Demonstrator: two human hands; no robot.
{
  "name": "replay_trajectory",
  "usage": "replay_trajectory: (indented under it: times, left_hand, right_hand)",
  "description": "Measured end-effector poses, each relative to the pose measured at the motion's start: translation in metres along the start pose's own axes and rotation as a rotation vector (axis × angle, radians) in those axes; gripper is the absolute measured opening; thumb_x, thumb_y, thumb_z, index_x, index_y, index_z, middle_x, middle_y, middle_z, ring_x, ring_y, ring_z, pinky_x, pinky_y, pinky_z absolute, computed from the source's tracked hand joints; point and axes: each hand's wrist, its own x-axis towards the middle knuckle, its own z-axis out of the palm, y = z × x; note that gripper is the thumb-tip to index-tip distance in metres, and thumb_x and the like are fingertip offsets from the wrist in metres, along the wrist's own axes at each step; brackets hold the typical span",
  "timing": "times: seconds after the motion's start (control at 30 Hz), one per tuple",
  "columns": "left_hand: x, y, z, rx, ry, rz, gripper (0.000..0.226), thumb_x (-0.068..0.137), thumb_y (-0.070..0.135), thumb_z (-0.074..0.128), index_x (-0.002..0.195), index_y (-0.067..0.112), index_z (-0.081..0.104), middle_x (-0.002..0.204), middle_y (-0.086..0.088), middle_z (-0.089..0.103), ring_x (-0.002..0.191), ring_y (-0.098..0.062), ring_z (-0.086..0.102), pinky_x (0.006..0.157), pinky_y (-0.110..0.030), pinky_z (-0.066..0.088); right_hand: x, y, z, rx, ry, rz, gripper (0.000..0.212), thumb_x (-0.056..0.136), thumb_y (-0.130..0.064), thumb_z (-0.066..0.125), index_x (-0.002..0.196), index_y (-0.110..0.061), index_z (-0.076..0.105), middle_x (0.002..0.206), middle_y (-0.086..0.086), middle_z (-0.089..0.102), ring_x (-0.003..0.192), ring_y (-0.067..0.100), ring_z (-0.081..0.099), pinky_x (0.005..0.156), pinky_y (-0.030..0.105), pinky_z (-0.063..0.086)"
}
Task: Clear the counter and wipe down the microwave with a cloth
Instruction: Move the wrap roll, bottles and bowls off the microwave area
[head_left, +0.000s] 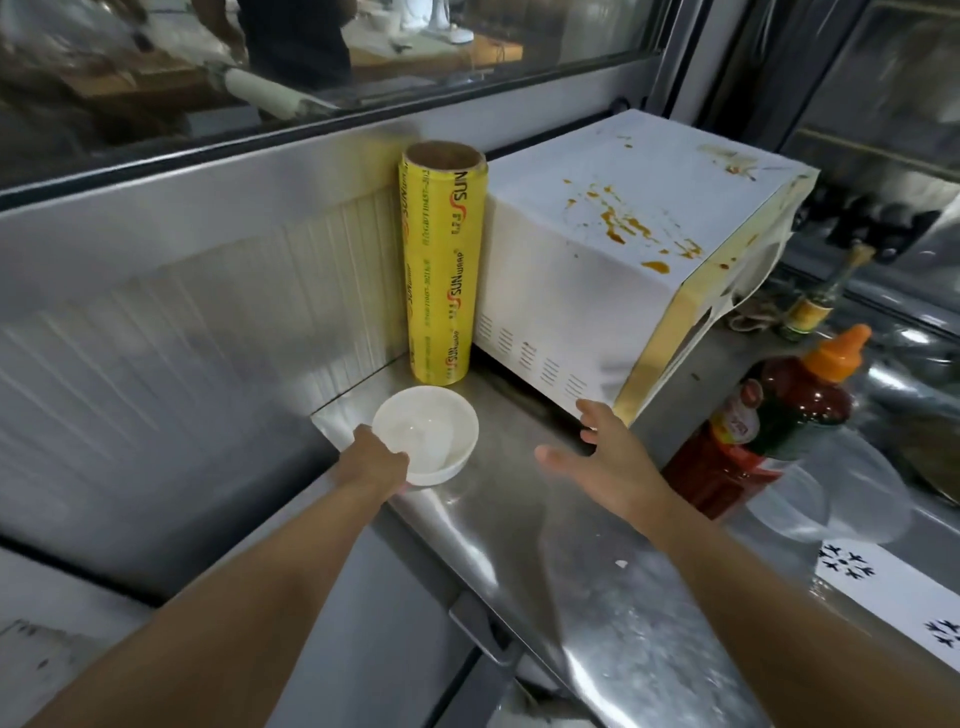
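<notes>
A white microwave (613, 249) stands on the steel counter (545, 545), its top smeared with orange-brown sauce stains. In front of its left side sits an empty white bowl (431, 434). My left hand (376, 460) grips the bowl's near rim. My right hand (608, 457) hovers open, fingers spread, just in front of the microwave's lower corner and holds nothing. No cloth is visible.
A tall yellow roll of cling wrap (444, 270) stands upright against the microwave's left side. A red sauce bottle with an orange cap (763, 421) stands right of my right hand. Clear plastic containers (841, 493) and a dark glass bottle (815, 306) lie further right.
</notes>
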Motion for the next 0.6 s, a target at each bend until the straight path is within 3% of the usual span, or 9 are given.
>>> replay_trajectory:
  times: [0.13, 0.23, 0.37, 0.6]
  left_hand:
    - [0.005, -0.002, 0.005, -0.12, 0.019, -0.041, 0.06, 0.078, -0.003, 0.06, 0.131, 0.005, 0.035, 0.128, -0.024, 0.049, 0.107, -0.043, 0.056, 0.072, -0.05, 0.057]
    - [0.003, 0.0, 0.009, -0.1, 0.025, -0.025, 0.061, 0.078, -0.003, 0.061, 0.132, 0.008, 0.035, 0.131, -0.022, 0.048, 0.115, -0.041, 0.05, 0.052, -0.04, 0.057]
    - [-0.006, 0.007, 0.016, -0.148, -0.013, -0.007, 0.058, 0.08, -0.001, 0.057, 0.132, 0.013, 0.036, 0.128, -0.019, 0.046, 0.114, -0.043, 0.048, 0.068, -0.05, 0.059]
    - [-0.029, 0.026, 0.034, -0.174, -0.097, 0.024, 0.058, 0.08, -0.002, 0.057, 0.132, 0.018, 0.039, 0.127, -0.015, 0.046, 0.107, -0.038, 0.049, 0.046, -0.039, 0.057]
  right_hand:
    - [-0.005, 0.007, -0.005, 0.014, 0.023, 0.002, 0.087, 0.076, -0.036, 0.076, 0.146, -0.018, 0.028, 0.149, 0.001, 0.034, 0.133, 0.017, 0.037, 0.107, 0.034, 0.036]
    - [-0.009, 0.009, -0.009, 0.016, 0.037, 0.006, 0.086, 0.077, -0.036, 0.075, 0.146, -0.018, 0.028, 0.149, 0.001, 0.033, 0.134, 0.017, 0.037, 0.106, 0.032, 0.036]
    - [-0.014, 0.011, -0.013, 0.02, 0.059, 0.011, 0.083, 0.077, -0.036, 0.075, 0.145, -0.019, 0.029, 0.147, 0.001, 0.036, 0.132, 0.016, 0.038, 0.098, 0.026, 0.035]
    - [-0.029, 0.018, -0.025, 0.033, 0.096, 0.027, 0.083, 0.076, -0.04, 0.075, 0.143, -0.023, 0.031, 0.146, -0.001, 0.039, 0.133, 0.016, 0.038, 0.1, 0.03, 0.036]
